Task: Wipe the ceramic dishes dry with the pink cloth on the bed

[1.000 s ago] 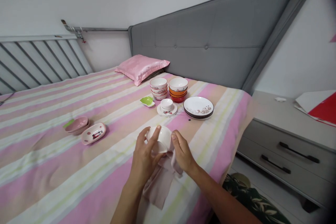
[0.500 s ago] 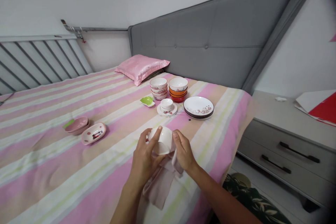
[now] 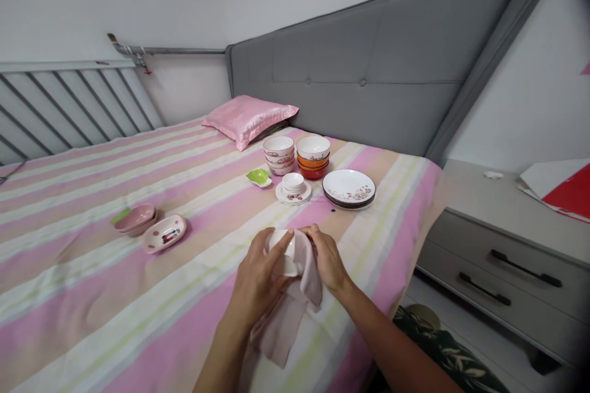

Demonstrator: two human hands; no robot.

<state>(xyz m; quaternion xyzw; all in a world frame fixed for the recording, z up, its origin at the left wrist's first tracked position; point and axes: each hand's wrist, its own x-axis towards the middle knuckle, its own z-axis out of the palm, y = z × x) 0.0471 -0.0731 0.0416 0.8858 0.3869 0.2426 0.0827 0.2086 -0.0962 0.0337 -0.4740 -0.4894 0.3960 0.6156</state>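
Note:
A white cup [image 3: 289, 259] is tilted in my left hand [image 3: 258, 270], whose fingers wrap around its side. My right hand [image 3: 328, 261] is closed on a pale pink cloth [image 3: 310, 276], which lies over the right part of the cup and its rim. The cloth's loose end hangs below the cup toward the bedspread. Just beyond my hands stands a small stack of white dishes [image 3: 293, 183] on little plates [image 3: 297, 198]. A stack of dark-rimmed floral plates [image 3: 348, 185] sits to their right.
Behind are stacked white bowls [image 3: 279, 153], a second bowl stack [image 3: 313, 155] with orange and red bowls, and a green leaf-shaped dish [image 3: 259, 178]. Pink oval dishes [image 3: 138, 219] and a patterned dish [image 3: 165, 234] lie left. A nightstand [image 3: 498, 239] adjoins the bed's right side.
My right hand has brought the cloth up over the cup's right side and rim, covering more of it. The cup has shifted slightly within my left hand's grip.

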